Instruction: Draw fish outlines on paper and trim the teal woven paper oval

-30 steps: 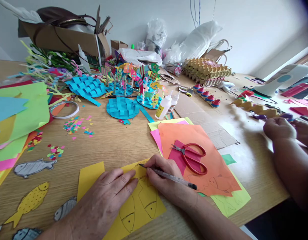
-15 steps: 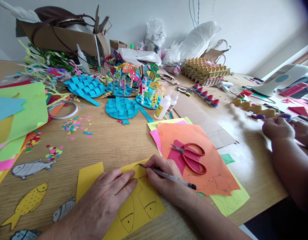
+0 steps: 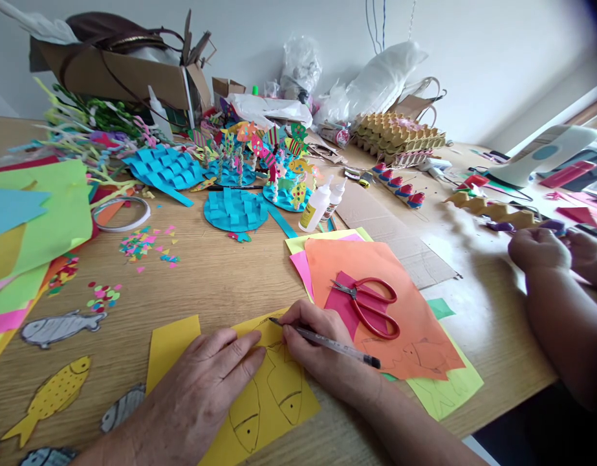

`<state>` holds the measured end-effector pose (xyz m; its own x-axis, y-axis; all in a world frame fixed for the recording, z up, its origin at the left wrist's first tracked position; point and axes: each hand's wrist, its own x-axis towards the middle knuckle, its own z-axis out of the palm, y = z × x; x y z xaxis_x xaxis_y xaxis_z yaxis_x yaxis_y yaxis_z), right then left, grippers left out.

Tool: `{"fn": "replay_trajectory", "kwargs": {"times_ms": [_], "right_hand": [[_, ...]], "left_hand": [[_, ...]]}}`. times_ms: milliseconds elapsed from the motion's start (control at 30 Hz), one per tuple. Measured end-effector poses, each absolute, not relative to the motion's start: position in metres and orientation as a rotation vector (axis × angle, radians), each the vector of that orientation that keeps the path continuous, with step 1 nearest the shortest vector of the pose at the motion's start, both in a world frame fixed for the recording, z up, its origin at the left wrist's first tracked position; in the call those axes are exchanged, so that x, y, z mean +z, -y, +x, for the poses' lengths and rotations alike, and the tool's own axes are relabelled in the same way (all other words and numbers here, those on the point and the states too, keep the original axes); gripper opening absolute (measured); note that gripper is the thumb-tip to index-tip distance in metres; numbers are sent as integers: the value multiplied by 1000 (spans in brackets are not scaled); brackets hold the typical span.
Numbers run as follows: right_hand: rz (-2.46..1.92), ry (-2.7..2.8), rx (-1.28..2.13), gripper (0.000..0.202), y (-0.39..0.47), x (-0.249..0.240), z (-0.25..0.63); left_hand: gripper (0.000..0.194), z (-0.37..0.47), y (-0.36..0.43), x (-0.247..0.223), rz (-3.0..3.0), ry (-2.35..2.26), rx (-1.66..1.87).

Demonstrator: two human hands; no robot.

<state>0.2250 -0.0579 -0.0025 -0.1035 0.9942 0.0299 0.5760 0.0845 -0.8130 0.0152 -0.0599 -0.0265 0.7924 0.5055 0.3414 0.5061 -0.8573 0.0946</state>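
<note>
Yellow paper [image 3: 305, 404] with outlined fish lies before me on the wooden table. My left hand [image 3: 213, 378] rests flat on it, fingers stretched out, covering part of a drawn fish. Between the fingers of my right hand [image 3: 317, 336] is a pen [image 3: 334, 345] with a clear barrel and black end. Its tip touches the paper near the top edge, where a dark line shows. Left of my left hand lie a cut-out yellow fish [image 3: 53, 395] and several grey ones, among them a grey fish [image 3: 63, 328] farther up.
Red-handled scissors [image 3: 370, 304] lie on orange paper [image 3: 347, 255] to the right. Glue bottles [image 3: 315, 206] stand beyond, near blue woven paper discs [image 3: 236, 210]. A tape roll [image 3: 121, 213] and confetti [image 3: 143, 244] are at the left. Another person's hands [image 3: 541, 249] work at the right.
</note>
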Motion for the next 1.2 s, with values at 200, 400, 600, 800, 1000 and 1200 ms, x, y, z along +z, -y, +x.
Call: {"fn": "replay_trajectory", "kwargs": {"times_ms": [200,400,600,800,1000,1200], "right_hand": [[-1536,1738,896,9,59,-2,225],[-1545,1712,884,8,58,1,224],[-1550,1713,892,8,59,1,226],[-1539,1720,903,8,58,-3,226],[-1545,1727,890,9,58,-3,226],[-1549,1720,900,8,59,-1,226]], "left_hand": [[49,16,59,-25,-2961,824,-587],[50,15,59,-26,-2974,823,-549],[50,16,58,-26,-2970,814,-545],[48,19,57,-22,-2951,807,-593],[47,18,59,-22,-2938,813,-574],[46,18,58,-22,-2944,808,-599]]}}
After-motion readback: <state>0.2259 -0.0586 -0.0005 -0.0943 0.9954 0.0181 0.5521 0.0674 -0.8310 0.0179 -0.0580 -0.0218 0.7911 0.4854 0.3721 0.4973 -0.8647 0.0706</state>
